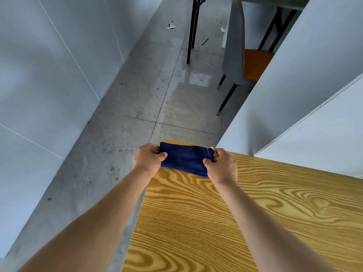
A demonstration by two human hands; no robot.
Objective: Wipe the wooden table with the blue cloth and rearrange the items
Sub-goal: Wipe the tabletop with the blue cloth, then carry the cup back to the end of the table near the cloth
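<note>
My left hand (pixel 147 159) and right hand (pixel 221 165) pinch the folded blue cloth (pixel 185 159) at the surface's (pixel 235 222) 12 o'clock corner. Keep it flat. Wipe toward 6 with overlapping strokes.

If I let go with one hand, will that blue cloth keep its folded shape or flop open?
Probably flop: the blue cloth looks soft and folded, pinched at each end by the left hand and right hand. Likely light, and drags rather than slides on the wooden table.

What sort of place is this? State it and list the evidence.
Probably a partitioned dining or workroom area: a light grain-patterned wooden table, a grey chair with an orange seat, plain white partition panels and a stained grey concrete-tile floor.
</note>
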